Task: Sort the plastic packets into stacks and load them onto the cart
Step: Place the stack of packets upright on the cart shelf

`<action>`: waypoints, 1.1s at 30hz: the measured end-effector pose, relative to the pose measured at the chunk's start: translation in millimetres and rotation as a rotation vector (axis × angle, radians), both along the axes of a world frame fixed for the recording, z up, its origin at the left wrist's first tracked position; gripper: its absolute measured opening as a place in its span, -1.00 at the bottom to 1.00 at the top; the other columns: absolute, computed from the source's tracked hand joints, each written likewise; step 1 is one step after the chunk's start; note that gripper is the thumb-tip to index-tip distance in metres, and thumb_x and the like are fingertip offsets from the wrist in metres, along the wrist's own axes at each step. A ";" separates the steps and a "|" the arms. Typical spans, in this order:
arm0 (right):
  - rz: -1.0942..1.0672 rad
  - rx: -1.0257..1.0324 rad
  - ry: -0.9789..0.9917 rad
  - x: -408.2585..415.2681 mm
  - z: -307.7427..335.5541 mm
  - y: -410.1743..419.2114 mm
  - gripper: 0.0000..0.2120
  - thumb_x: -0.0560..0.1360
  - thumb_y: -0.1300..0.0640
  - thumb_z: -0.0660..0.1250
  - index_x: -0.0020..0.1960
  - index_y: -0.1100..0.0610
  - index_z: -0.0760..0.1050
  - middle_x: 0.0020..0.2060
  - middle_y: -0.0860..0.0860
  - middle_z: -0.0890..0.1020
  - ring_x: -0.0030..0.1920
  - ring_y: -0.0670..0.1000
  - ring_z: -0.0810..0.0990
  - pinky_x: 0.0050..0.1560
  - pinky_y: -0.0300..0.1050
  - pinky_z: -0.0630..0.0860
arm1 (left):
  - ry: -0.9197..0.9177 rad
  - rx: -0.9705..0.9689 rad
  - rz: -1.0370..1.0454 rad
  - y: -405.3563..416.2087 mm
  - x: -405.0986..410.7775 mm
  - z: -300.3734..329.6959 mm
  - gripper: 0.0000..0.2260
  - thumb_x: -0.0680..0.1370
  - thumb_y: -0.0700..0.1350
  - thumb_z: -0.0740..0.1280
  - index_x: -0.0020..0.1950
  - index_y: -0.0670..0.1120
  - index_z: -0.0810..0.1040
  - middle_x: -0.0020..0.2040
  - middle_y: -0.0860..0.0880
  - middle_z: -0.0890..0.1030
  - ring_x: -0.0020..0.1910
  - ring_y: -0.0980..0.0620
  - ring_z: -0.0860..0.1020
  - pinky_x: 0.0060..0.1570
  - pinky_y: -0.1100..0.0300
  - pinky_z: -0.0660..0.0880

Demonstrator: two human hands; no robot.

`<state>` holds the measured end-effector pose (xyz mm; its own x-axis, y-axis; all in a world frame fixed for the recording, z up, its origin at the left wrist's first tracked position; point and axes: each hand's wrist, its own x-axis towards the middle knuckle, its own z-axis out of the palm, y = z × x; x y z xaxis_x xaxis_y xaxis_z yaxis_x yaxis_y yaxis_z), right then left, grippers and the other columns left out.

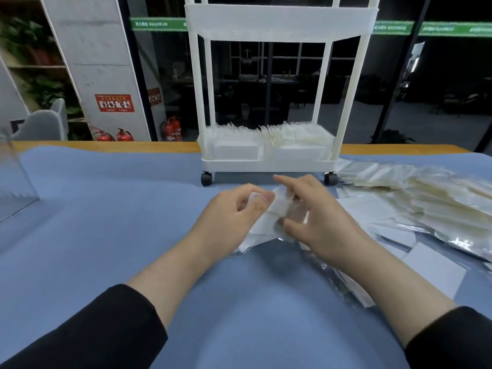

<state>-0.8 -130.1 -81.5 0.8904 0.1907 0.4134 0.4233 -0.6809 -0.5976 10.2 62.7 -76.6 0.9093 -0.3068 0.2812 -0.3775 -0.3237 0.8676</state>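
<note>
Just before the cart point(269, 161), our left hand point(229, 211) and right hand point(314, 217) pinch the small packet stack point(271, 209); we should square its edges first.

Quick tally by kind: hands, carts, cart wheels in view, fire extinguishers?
Bare hands: 2, left hand, right hand
White plastic cart: 1
Black cart wheels: 2
Red fire extinguishers: 3
Total: 8
</note>
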 end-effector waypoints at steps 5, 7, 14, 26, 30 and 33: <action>0.023 0.132 0.124 2.4 -2.3 -7.6 -0.12 0.40 0.03 0.57 0.50 -0.34 0.13 0.28 -0.25 0.38 0.30 -0.24 0.39 0.25 -0.32 0.36 | -0.042 -0.032 0.035 -1.0 -1.2 0.9 -0.39 0.58 0.35 0.22 -0.27 -0.21 0.39 -0.36 -0.03 0.30 -0.35 0.06 0.29 -0.28 0.11 0.24; 0.048 0.082 0.167 -1.5 -1.4 -7.9 -0.24 0.42 0.03 0.56 0.43 -0.39 0.23 0.20 -0.29 0.43 0.21 -0.25 0.47 0.29 -0.15 0.46 | -0.051 -0.057 0.108 0.3 0.1 0.8 -0.34 0.51 0.48 0.15 -0.18 -0.11 0.63 -0.32 -0.06 0.58 -0.27 0.08 0.52 -0.17 0.13 0.42; 0.083 -0.080 0.089 -6.5 5.7 -4.4 -0.45 0.48 -0.02 0.48 0.35 -0.37 0.35 0.17 -0.31 0.46 0.18 -0.24 0.47 0.19 -0.27 0.41 | -0.083 -0.050 0.270 -7.0 2.8 -4.4 -0.86 0.62 -0.11 0.33 -0.10 0.03 0.64 -0.25 0.03 0.66 -0.22 0.05 0.58 -0.20 0.20 0.46; 0.083 -0.136 0.094 -1.4 -2.4 -0.8 -0.71 0.54 0.07 0.40 0.19 -0.19 0.45 0.08 -0.29 0.43 0.10 -0.29 0.45 0.05 -0.42 0.33 | -0.062 -0.070 0.257 -7.1 7.0 -8.2 -0.83 0.64 -0.05 0.33 -0.13 0.03 0.62 -0.21 0.03 0.65 -0.18 0.05 0.58 -0.14 0.20 0.47; 0.078 -0.149 0.076 -0.7 -1.2 -1.9 -0.80 0.57 0.14 0.33 0.10 -0.13 0.48 -0.01 -0.28 0.49 0.05 -0.27 0.46 -0.03 -0.39 0.32 | -0.018 -0.032 0.204 -6.1 6.9 -5.5 -0.77 0.65 0.04 0.30 -0.13 0.00 0.63 -0.22 0.01 0.66 -0.18 -0.02 0.56 -0.13 0.07 0.48; 0.022 -0.052 0.034 -1.7 3.6 -3.7 -0.82 0.57 0.19 0.33 0.03 -0.10 0.51 -0.07 -0.25 0.51 -0.05 -0.24 0.48 -0.12 -0.41 0.32 | -0.026 -0.007 0.103 3.7 7.8 1.6 -0.92 0.57 0.06 0.42 -0.06 0.08 0.62 -0.18 0.11 0.63 -0.26 0.13 0.52 -0.20 0.27 0.44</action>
